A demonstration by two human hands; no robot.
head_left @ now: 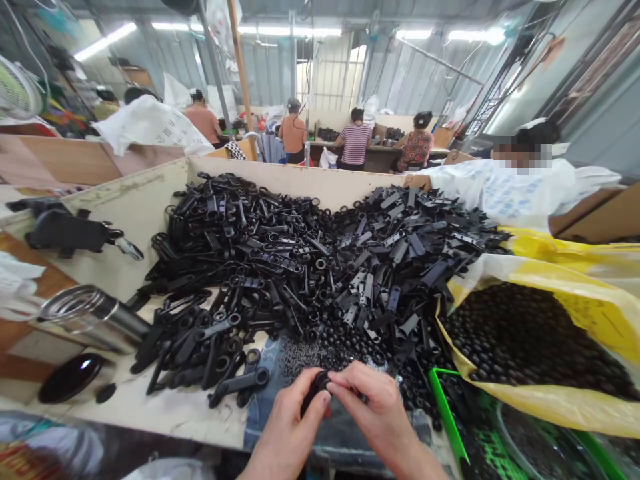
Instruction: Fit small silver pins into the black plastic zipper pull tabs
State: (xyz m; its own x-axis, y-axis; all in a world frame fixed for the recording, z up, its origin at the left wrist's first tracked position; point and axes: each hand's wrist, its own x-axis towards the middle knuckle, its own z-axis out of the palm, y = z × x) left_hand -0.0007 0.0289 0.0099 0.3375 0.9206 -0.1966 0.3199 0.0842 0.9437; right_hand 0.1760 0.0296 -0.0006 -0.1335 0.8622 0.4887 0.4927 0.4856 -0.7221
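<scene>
Low in the middle of the view, my left hand (291,417) is closed round a small black plastic part (314,392), mostly covered by the fingers. My right hand (374,403) pinches at the upper right side of the same part; whether a smaller piece sits between its fingertips is hidden. Just beyond the hands lie small metal pins (303,357) and black round pieces (353,341) on a blue sheet (270,387). Behind them rise a heap of black ring-ended levers (240,240) and a heap of flat black pieces (400,247).
An open yellow sack (595,413) of black balls leans at right, beside a green crate (447,420). At left stand a steel flask (107,323), a dark round lid (75,380) and a black tool (70,230). Beyond the pale bin wall (345,180), several people work.
</scene>
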